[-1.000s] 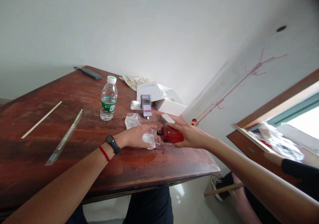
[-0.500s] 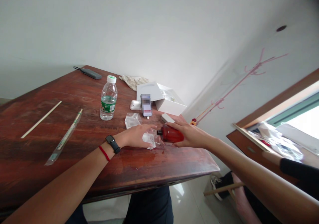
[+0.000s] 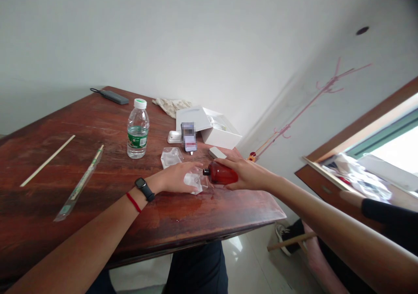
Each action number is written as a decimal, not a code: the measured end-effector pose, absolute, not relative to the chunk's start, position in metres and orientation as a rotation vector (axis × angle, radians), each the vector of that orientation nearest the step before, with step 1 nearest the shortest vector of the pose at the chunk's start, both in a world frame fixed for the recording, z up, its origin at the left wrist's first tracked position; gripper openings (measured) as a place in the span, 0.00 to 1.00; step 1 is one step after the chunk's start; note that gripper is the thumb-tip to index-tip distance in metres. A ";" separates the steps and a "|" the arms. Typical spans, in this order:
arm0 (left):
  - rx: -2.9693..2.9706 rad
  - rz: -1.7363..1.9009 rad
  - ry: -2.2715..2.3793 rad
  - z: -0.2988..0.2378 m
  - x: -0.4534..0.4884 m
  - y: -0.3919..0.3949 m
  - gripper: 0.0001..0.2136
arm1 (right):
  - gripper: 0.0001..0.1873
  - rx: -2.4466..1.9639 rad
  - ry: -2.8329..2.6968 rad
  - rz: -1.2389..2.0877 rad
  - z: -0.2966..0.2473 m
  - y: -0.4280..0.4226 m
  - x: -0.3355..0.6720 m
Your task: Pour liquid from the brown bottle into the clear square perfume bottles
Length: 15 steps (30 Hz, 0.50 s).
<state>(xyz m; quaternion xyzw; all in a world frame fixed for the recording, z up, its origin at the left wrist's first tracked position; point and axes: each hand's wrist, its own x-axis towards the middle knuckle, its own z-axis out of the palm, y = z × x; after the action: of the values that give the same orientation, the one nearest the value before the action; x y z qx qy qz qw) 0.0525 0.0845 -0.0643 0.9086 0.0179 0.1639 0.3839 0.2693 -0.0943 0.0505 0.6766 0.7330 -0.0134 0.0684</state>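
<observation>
My right hand is wrapped around a small dark red bottle, tipped on its side with its black neck pointing left. The neck is right at a clear plastic cup or wrapper on the wooden table. My left hand, with a black watch and red band on the wrist, rests over that clear plastic piece with its fingers curled on it. A second crumpled clear plastic piece lies just behind my left hand.
A water bottle stands behind my left hand. An open white box, a phone and a cloth sit further back. Chopsticks and a wrapped pair lie left. Another person's sleeve shows at right.
The view has shifted slightly, so everything sits a little further left and lower. Both hands keep their hold; the red bottle stays tipped at the clear plastic piece.
</observation>
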 end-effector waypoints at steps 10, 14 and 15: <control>2.319 0.398 0.060 -0.065 0.052 0.085 0.39 | 0.47 2.031 2.243 -0.022 0.047 -0.095 0.273; 2.318 0.402 0.053 -0.066 0.053 0.085 0.39 | 0.47 2.035 2.258 -0.017 0.046 -0.095 0.274; 2.320 0.404 0.055 -0.067 0.053 0.086 0.39 | 0.47 2.037 2.260 -0.021 0.046 -0.095 0.274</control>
<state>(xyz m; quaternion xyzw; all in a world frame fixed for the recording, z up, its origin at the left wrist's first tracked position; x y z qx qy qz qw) 0.0529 0.0856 -0.0667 0.9098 0.0217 0.1584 0.3830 0.2739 -0.0948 0.0463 0.6686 0.7419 -0.0070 0.0496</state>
